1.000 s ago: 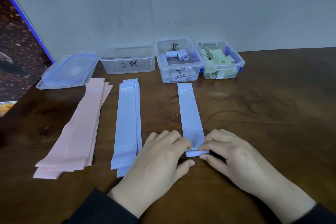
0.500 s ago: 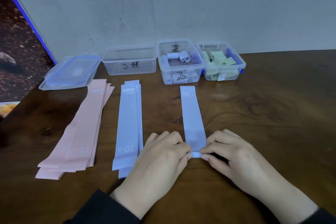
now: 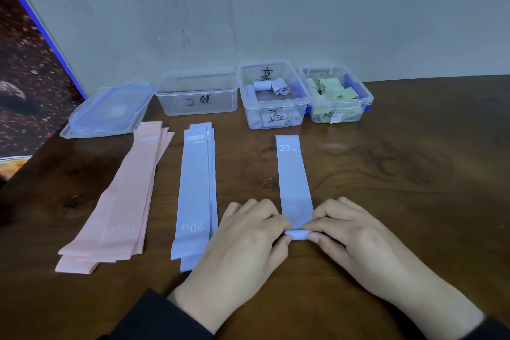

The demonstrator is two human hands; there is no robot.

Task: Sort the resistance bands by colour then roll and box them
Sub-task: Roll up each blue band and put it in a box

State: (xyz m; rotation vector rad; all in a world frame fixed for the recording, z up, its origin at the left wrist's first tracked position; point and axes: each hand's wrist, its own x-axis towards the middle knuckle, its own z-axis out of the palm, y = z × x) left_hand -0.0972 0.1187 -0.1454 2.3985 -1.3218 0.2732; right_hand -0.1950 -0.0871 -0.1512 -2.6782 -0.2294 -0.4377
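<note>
Centrally, the left hand and right hand pinch the rolled near end of a blue 20 LB band lying flat on the wooden table. At 9 o'clock lie a blue band stack and a pink band stack. At 12 o'clock stand three clear boxes; nothing lies between band and boxes.

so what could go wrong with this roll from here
The roll on the blue band is only just started, pinched by the left hand and right hand; it may spring open or wind crooked. The left hand also lies against the blue stack and could nudge it askew.
</note>
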